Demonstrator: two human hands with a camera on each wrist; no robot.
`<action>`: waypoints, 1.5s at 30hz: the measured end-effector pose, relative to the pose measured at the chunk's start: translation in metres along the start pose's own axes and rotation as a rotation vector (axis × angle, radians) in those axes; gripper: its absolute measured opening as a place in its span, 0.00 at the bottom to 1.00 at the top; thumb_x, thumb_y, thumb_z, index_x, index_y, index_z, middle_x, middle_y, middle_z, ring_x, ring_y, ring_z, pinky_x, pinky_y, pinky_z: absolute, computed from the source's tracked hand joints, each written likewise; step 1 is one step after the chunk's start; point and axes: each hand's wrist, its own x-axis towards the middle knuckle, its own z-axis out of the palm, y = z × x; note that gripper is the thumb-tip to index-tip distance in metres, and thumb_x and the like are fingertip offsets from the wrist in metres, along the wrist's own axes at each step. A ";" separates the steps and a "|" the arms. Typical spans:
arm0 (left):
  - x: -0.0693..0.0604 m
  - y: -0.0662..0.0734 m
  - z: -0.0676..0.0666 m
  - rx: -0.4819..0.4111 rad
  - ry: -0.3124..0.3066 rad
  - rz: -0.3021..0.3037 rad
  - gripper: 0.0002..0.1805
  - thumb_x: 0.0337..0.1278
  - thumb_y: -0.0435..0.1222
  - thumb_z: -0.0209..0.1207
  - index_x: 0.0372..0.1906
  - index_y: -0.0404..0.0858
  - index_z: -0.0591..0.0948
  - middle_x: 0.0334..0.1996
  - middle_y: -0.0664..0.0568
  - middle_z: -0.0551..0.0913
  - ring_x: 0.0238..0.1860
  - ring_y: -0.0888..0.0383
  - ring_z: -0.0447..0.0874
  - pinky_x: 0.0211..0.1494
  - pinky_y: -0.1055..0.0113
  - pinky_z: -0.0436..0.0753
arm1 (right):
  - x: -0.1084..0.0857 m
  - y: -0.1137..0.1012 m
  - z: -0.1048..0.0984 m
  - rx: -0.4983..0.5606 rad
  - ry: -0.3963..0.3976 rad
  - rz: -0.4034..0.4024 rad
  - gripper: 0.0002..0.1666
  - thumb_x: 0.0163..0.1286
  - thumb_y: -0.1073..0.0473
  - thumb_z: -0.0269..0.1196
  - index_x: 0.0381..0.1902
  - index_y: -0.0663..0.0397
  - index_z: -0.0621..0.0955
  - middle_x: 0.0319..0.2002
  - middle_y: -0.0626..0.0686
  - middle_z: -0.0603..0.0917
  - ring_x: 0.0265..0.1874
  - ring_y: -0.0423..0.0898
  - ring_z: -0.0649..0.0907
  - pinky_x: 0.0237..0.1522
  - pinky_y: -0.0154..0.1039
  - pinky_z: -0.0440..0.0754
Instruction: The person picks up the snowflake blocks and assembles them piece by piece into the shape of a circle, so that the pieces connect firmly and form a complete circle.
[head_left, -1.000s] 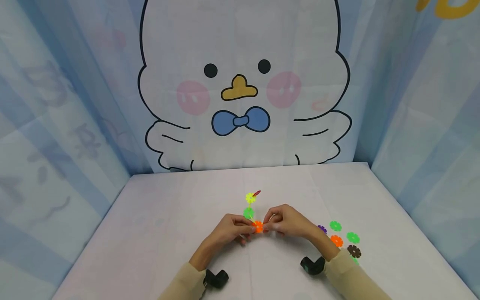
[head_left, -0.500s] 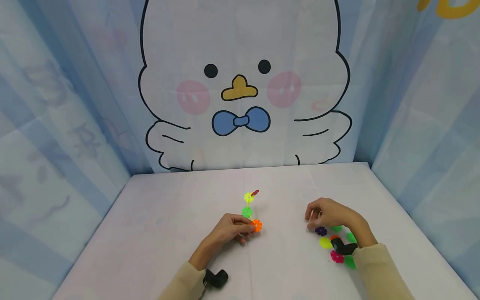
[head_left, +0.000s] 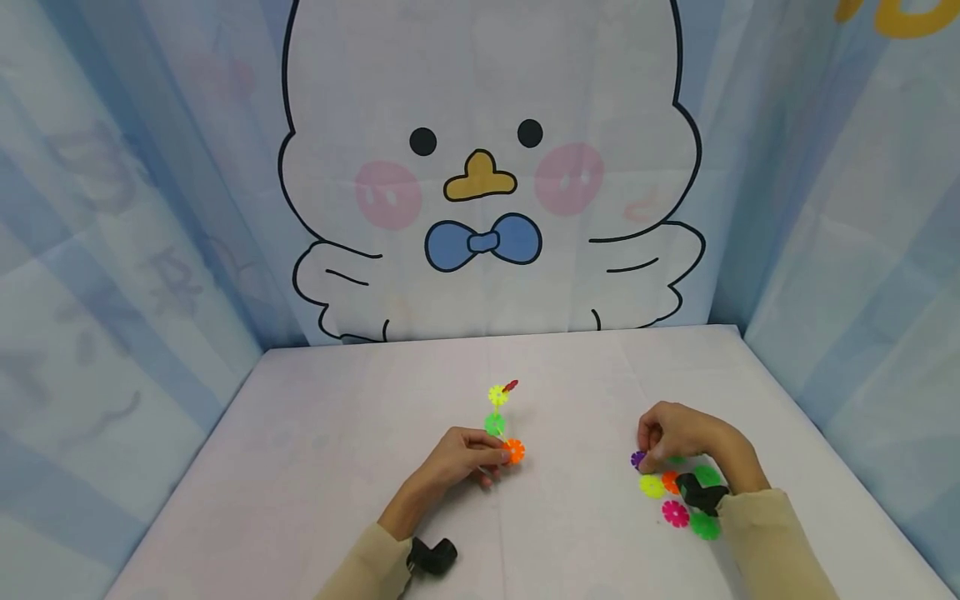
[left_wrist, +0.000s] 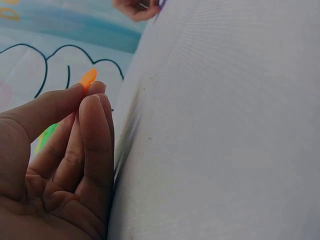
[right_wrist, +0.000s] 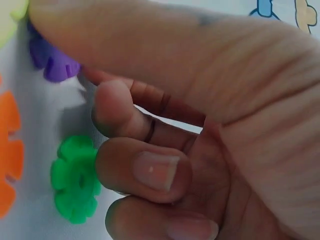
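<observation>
Hand, left (head_left: 463,457): thumb and finger are pinching one orange disc (head_left: 516,451), near end of the chain (head_left: 494,426).
Chain: one red piece (head_left: 511,386), one yellow disc (head_left: 497,396) and one green disc (head_left: 492,423) are also showing.
Hand, right (head_left: 690,437): having left the chain, it is pinching one purple disc (head_left: 637,460) — seemingly, work at the chain is pausing.
Loose discs (head_left: 675,514) — one yellow (head_left: 652,487), one orange (head_left: 670,482), one pink, three green (head_left: 704,526): lying by the right hand.

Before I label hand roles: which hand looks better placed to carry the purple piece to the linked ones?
Right, probably: the right hand touches the purple piece, while the left hand is apart from it, pinching the linked orange piece.
</observation>
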 end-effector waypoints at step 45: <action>0.000 0.002 0.001 -0.003 0.023 -0.012 0.13 0.63 0.33 0.71 0.47 0.28 0.88 0.34 0.49 0.92 0.28 0.62 0.85 0.31 0.72 0.86 | 0.025 -0.018 0.014 0.239 0.028 -0.176 0.13 0.70 0.58 0.73 0.41 0.61 0.81 0.27 0.54 0.88 0.24 0.44 0.86 0.31 0.34 0.86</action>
